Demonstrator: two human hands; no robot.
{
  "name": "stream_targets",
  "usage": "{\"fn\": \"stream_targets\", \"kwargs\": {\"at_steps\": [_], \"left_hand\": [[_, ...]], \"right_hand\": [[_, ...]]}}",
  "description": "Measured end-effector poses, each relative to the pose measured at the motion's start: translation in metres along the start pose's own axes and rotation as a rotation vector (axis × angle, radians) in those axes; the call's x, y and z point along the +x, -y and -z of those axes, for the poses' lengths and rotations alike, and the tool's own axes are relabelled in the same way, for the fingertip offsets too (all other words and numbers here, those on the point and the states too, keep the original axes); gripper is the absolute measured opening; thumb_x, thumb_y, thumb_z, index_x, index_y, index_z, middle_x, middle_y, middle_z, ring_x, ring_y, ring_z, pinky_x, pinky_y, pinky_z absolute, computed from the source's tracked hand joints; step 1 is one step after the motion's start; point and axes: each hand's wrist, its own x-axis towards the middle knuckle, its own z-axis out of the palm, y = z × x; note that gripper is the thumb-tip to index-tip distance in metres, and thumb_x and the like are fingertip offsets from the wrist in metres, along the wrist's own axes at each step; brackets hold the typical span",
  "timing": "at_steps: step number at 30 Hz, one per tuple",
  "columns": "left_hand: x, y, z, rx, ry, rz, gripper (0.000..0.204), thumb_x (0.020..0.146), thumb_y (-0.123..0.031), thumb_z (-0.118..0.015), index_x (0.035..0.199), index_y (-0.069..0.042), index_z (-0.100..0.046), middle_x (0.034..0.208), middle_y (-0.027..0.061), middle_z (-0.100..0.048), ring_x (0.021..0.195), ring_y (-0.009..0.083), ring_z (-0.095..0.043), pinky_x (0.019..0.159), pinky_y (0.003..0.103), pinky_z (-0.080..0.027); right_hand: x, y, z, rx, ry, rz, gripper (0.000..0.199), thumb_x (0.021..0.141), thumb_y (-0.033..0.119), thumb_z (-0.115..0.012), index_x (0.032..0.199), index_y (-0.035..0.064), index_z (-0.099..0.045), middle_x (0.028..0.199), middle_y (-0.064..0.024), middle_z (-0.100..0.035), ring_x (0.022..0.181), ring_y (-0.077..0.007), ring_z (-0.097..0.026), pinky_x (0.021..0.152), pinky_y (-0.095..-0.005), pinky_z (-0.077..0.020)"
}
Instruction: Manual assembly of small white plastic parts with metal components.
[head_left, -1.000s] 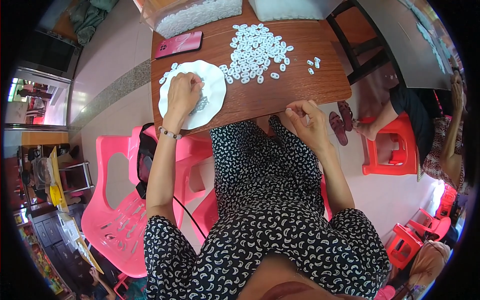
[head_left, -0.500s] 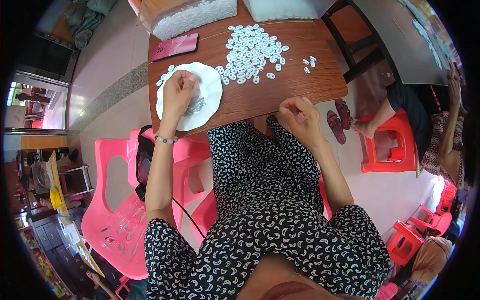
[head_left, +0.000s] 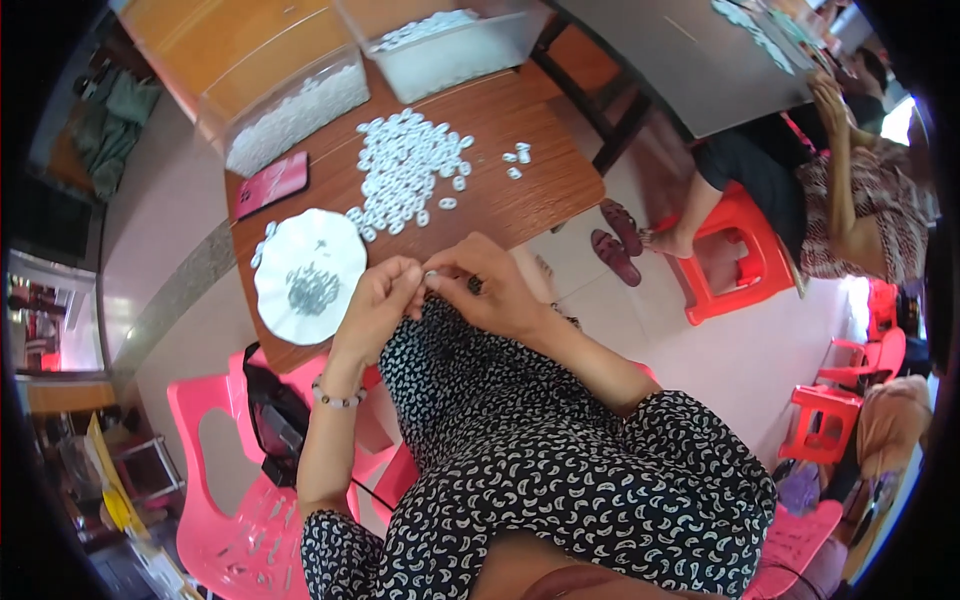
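My left hand [head_left: 380, 305] and my right hand [head_left: 495, 290] meet fingertip to fingertip at the table's near edge, above my lap. Between thumb and forefinger, my right hand pinches a small white piece [head_left: 431, 275]. The fingers of my left hand are pressed together against it; whatever they hold is too small to make out. Left of them is a white wavy-rimmed plate [head_left: 345, 245] with a heap of tiny grey metal-looking parts [head_left: 313, 289]. Beyond my hands lies a pile of white oval two-holed plastic pieces [head_left: 405, 165].
Clear bins of white pieces [head_left: 300, 115] [head_left: 450, 65] line the table's far side. A pink phone [head_left: 272, 186] lies near the plate, and several loose pieces [head_left: 515, 172] lie at right. A pink chair [head_left: 240, 530] is at my left; another person [head_left: 845, 200] sits at a grey table [head_left: 680, 70].
My left hand has left the plate and moved right to meet my right hand, which came in leftward. The grey parts are now uncovered, and the whole view has shifted and turned.
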Motion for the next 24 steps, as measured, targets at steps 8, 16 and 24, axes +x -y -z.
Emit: {"fn": "stream_targets", "kwargs": {"at_steps": [8,16,24], "left_hand": [[0.006,0.003,-0.005,-0.049,0.081,0.079,0.028,0.099,-0.029,-0.049,0.092,-0.003,-0.06,0.074,-0.001,-0.054,0.065,0.007,-0.049,0.061,0.021,-0.043],[0.007,0.002,-0.02,-0.215,0.015,0.089,0.024,0.095,-0.027,-0.056,0.093,-0.004,-0.062,0.079,0.0,-0.06,0.067,0.0062,-0.054,0.06,0.02,-0.046],[0.006,0.011,-0.023,-0.233,-0.068,0.067,0.021,0.091,-0.021,-0.063,0.097,-0.001,-0.066,0.085,0.0024,-0.066,0.07,0.0063,-0.057,0.064,0.018,-0.047]], "right_hand": [[-0.002,0.004,0.01,-0.124,-0.031,0.091,0.014,0.076,0.004,-0.069,0.089,0.0073,-0.065,0.075,-0.003,-0.06,0.071,-0.0193,-0.052,0.062,-0.0305,-0.0421],[-0.004,0.002,0.018,-0.122,-0.089,0.083,0.01,0.075,0.005,-0.068,0.084,0.0083,-0.064,0.071,-0.0033,-0.059,0.069,-0.02,-0.053,0.059,-0.0309,-0.0433],[-0.007,0.003,0.022,-0.111,-0.092,0.059,0.008,0.077,0.004,-0.069,0.084,0.0056,-0.067,0.074,-0.0017,-0.063,0.069,-0.0158,-0.054,0.06,-0.0276,-0.0414]]}}
